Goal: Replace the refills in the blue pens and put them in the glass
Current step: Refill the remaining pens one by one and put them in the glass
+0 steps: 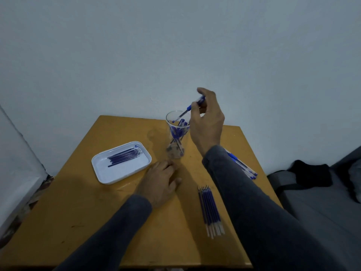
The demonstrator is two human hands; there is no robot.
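Wooden table (82, 202) against pale wall (175, 45)

The single head-worn view looks forward and down from above the square orange-brown wooden table (82, 202), facing a plain pale wall. Both grey-sleeved arms reach away from the lens; the table's far edge lies beyond the fingertips.

Ochre-yellow bench (78, 202); white tray (101, 173) of dark blue refills (125, 156); clear glass (176, 133) full of blue pens (178, 132); grey sleeves (263, 212); pale blue-grey wall (175, 45)
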